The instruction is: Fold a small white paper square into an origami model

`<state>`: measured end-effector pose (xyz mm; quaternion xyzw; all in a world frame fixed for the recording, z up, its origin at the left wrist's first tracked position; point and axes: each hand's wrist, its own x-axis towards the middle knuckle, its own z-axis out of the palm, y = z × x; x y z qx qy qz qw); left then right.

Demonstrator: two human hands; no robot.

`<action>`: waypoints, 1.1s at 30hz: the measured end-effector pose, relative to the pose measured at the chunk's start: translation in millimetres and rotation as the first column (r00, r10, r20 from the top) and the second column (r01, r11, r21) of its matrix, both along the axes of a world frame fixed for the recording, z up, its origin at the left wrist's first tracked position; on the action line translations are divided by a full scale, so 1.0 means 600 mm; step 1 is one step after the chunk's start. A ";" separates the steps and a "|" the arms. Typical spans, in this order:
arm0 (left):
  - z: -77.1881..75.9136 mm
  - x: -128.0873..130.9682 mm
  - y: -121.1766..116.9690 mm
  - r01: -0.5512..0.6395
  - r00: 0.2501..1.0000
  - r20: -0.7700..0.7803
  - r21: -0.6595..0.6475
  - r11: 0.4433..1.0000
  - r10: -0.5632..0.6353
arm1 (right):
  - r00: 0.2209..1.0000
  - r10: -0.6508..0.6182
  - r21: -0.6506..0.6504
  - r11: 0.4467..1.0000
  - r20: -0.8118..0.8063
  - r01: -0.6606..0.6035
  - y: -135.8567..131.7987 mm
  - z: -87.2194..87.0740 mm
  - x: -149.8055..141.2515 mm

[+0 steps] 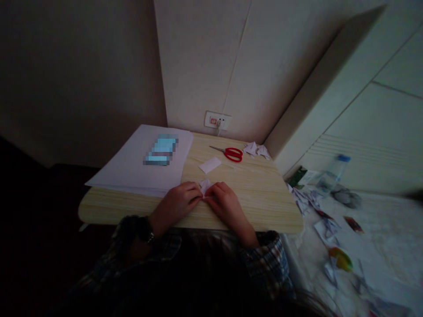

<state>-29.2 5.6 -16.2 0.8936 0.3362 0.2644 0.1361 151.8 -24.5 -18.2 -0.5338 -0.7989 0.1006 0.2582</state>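
Between my two hands is a small piece of folded white paper (205, 184), its pointed top showing above the fingers. My left hand (180, 200) pinches its left lower edge. On the other side my right hand (228, 204) has thumb and fingers closed on the lower right edge. The fingertips of both hands nearly meet, and they hide the paper's lower part. Just beyond lies a small white paper rectangle (210, 165). Scissors with red handles (233, 154) rest farther back, blades pointing left.
Large white sheets (132, 149) cover the table's left side, with a blurred-out phone (161, 150) on top. Folded paper figures (256, 149) stand at the back right corner of the wooden table (264, 193). A clear bottle (333, 174) and paper scraps lie on the bed (390, 224).
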 end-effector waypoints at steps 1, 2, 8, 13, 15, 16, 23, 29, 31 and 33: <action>-0.001 0.000 0.000 0.001 1.000 -0.003 0.004 1.000 -0.001 | 1.000 -0.004 0.002 1.000 0.014 0.004 -0.001 0.000 -0.001; -0.001 0.000 0.000 0.000 1.000 -0.005 0.009 1.000 0.000 | 1.000 -0.008 0.007 1.000 0.029 0.008 -0.002 0.001 -0.001; 0.004 0.002 0.000 -0.014 1.000 -0.028 0.032 0.999 0.015 | 0.995 -0.006 0.042 0.999 0.097 0.001 -0.006 0.005 -0.004; 0.009 0.001 -0.001 -0.028 0.998 -0.047 0.025 0.999 0.029 | 0.993 0.007 0.026 1.000 0.114 -0.011 -0.006 0.010 -0.006; 0.009 0.001 -0.001 -0.033 0.998 -0.053 0.016 0.999 0.034 | 0.993 0.004 0.026 1.000 0.117 -0.007 -0.007 0.011 -0.007; 0.009 0.001 -0.001 -0.035 0.998 -0.055 0.011 0.999 0.036 | 0.993 0.001 0.027 1.000 0.119 -0.004 -0.007 0.011 -0.007; 0.008 0.003 0.000 -0.026 0.998 -0.049 -0.033 0.999 0.025 | 0.986 -0.016 0.032 0.999 0.164 0.011 -0.006 0.011 -0.007; 0.012 0.003 -0.001 -0.018 0.999 -0.038 -0.089 0.996 0.015 | 0.981 -0.030 0.064 0.998 0.189 0.018 -0.004 0.005 -0.006; 0.013 0.004 -0.001 -0.024 0.999 -0.035 -0.102 0.994 0.020 | 0.982 -0.031 0.072 0.997 0.188 0.017 -0.004 0.002 -0.005; 0.012 0.004 -0.002 -0.031 0.999 -0.031 -0.112 0.993 0.028 | 0.981 -0.029 0.079 0.997 0.192 0.014 -0.003 0.000 -0.004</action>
